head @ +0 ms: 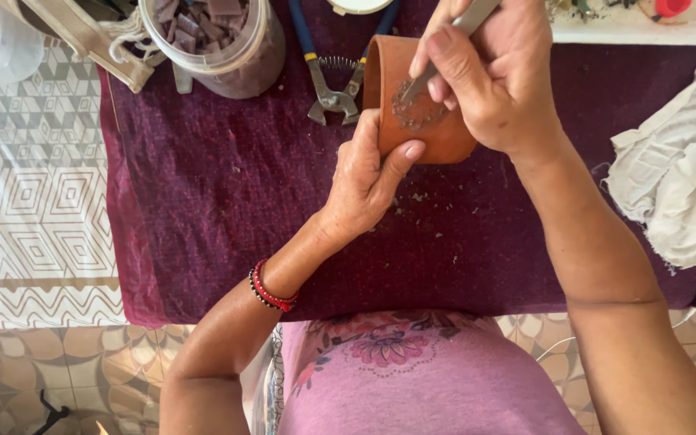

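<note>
Terracotta pot [437, 133], upper centre, is clasped by the left hand [364, 181] while the right hand [497, 76] pinches a metal tool [445, 48] spreading grey paste [414, 109]; steady, light strokes seem needed.

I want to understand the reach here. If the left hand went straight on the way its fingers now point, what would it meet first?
The left hand already grips the terracotta pot. Past the pot, the line probably reaches the right hand with its metal tool, though depth is unclear.

One clear jar, no labels, signs or screens

A round clear plastic jar [217, 44] stands at the far edge of the bench [203, 209], towards its left corner, on the dark purple cloth [227, 242], open-topped and filled with small purplish-brown tile pieces [203, 20].
</note>
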